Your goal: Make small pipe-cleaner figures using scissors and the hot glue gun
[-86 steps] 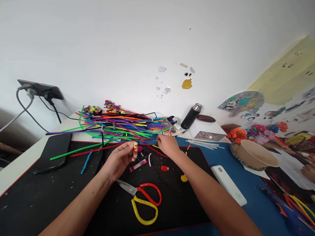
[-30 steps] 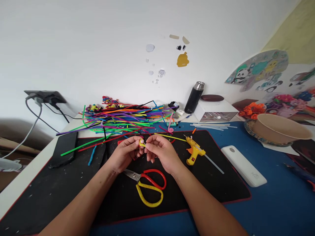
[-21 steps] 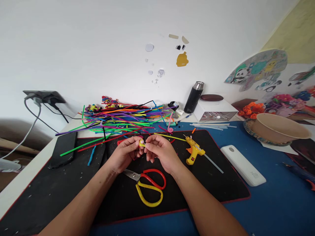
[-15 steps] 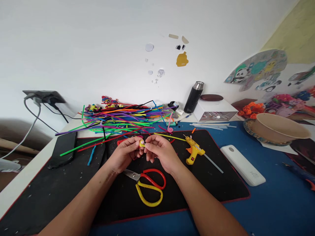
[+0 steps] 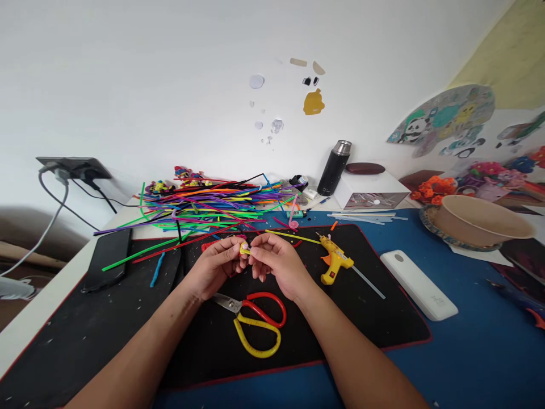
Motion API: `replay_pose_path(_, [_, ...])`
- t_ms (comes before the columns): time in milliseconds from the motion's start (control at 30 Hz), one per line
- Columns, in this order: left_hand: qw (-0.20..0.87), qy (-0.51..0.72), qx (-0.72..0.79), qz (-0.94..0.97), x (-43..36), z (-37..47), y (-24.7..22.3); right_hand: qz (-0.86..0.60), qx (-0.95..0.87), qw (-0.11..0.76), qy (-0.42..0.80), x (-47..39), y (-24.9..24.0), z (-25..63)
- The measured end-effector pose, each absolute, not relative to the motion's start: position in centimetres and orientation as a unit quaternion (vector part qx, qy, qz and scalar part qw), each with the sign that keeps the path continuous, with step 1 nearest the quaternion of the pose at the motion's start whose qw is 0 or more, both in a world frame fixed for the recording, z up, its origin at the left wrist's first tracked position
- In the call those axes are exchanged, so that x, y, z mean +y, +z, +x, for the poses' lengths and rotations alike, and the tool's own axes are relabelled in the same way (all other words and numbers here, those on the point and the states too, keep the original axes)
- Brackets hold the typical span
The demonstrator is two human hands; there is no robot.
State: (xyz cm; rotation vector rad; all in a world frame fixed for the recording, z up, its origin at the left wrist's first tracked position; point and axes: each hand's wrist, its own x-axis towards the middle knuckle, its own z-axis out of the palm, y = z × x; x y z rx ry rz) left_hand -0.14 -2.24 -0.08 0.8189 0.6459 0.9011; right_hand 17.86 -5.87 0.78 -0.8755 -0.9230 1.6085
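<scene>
Between my two hands is a small yellow pipe cleaner piece [image 5: 244,249], curled up with a pale bit on it. My left hand [image 5: 215,267] pinches its left side between thumb and fingers. On the other side, the thumb and fingertips of my right hand [image 5: 279,262] close on its right end, the other fingers curled below. My fingers hide part of the piece. Just under my hands lie scissors [image 5: 259,324] with one red and one yellow handle, their blades partly behind my left wrist. A yellow glue gun [image 5: 336,261] with a clear stick rests to the right.
Many coloured pipe cleaners [image 5: 208,204] are heaped at the back. A black mat [image 5: 366,318] covers the desk's front. Around it are a phone [image 5: 108,258], a white power bank [image 5: 419,284], a black flask [image 5: 335,167], a white box [image 5: 370,190] and a beige bowl [image 5: 485,221].
The camera view has shifted very slightly. Both hands keep nearly the same pose around the yellow pipe cleaner piece.
</scene>
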Motion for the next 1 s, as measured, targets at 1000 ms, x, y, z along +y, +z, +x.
replay_pose_path(1000, [0.773,0.413,0.299,0.377,-2.14,-0.38,-0.50,-0.367,-0.383,0.517,0.672,-5.83,0.71,17.87])
